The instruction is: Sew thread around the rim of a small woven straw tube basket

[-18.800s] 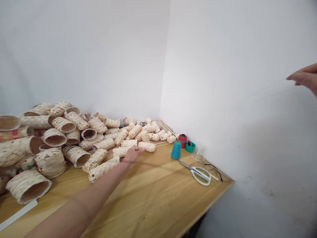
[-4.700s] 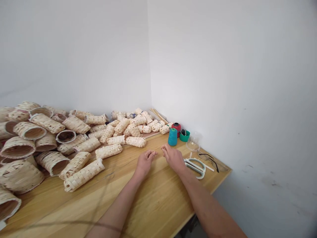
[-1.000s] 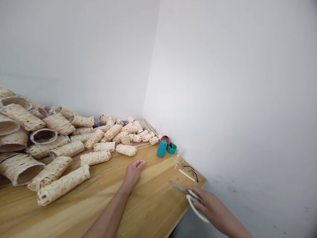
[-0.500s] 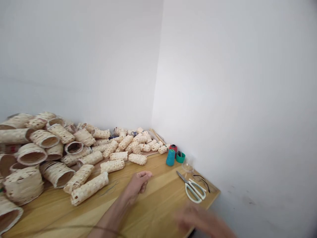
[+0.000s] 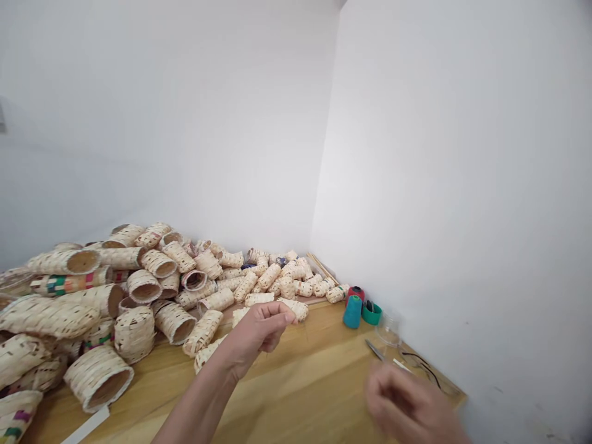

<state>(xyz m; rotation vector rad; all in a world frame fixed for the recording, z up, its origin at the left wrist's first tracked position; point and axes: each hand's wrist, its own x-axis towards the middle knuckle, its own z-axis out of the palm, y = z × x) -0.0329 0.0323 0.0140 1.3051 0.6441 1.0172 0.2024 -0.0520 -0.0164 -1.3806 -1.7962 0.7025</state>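
One change marks our grip: our right hand [image 5: 407, 401] has left the scissors [image 5: 375, 350], freeing it of the tool; their blades show just beyond it, handles hidden. Its blurred fingers curl loosely, holding we can't tell what. Our left hand [image 5: 259, 333] pinches thumb to forefinger, contents too fine to see. Just past that pinch lies a woven tube [image 5: 298, 308]; farther right stands blue thread [image 5: 352, 312].
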